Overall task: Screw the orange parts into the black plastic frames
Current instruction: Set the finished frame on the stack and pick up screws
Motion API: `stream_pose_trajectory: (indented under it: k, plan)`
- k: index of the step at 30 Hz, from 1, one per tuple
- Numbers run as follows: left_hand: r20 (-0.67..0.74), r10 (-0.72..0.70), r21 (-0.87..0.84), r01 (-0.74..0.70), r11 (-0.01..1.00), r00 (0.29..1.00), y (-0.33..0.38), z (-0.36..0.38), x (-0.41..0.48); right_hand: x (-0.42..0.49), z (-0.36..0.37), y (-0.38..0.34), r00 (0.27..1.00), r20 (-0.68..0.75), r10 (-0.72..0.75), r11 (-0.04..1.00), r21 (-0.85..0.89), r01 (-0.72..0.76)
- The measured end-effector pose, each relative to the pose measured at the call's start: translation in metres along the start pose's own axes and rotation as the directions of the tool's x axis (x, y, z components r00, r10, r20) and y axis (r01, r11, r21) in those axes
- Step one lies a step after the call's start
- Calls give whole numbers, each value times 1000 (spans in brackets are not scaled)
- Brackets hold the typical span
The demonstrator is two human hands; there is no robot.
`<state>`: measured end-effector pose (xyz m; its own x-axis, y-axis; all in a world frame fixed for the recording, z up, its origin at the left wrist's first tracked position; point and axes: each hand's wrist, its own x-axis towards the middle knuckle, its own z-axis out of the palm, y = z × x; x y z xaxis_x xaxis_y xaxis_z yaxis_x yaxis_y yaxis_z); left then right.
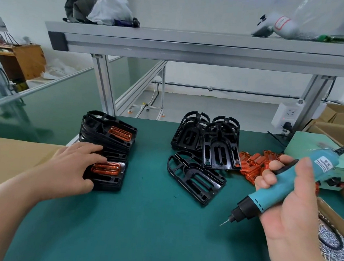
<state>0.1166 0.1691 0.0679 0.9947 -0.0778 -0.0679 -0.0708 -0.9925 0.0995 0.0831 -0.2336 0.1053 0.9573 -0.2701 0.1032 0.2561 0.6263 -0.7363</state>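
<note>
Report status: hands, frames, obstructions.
Left hand flat on the near black plastic frame with orange insert, left stack. Right hand gripping the teal electric screwdriver, bit off the work. Empty black frame lying centre mat, nothing blocking it.

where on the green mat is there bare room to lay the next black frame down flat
Bare mat spans the near centre, between the left hand and the right hand holding the screwdriver. A narrower strip runs between the finished stack and the lone empty frame. Far right is crowded: stacked frames, orange parts.
</note>
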Motion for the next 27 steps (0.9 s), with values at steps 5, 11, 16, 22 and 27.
stream_pose_trajectory:
  k: [5,11,16,22,27]
  plan:
    - [-114,35,-61,-42,997,993,23,7,-8,6,-11,6,1000,-25,-18,1000,8,19]
    - [-314,244,-21,-263,964,918,86,32,3,22,-30,13,999,-8,-31,999,14,31]
    - [-316,413,39,-423,905,854,147,52,33,34,-42,21,996,-48,-75,996,46,77]
    - [-297,507,119,-496,860,809,174,65,53,40,-50,23,998,-22,-63,996,62,64]
    - [-212,554,50,-557,829,805,177,65,38,38,-48,17,997,-44,-61,996,62,63]
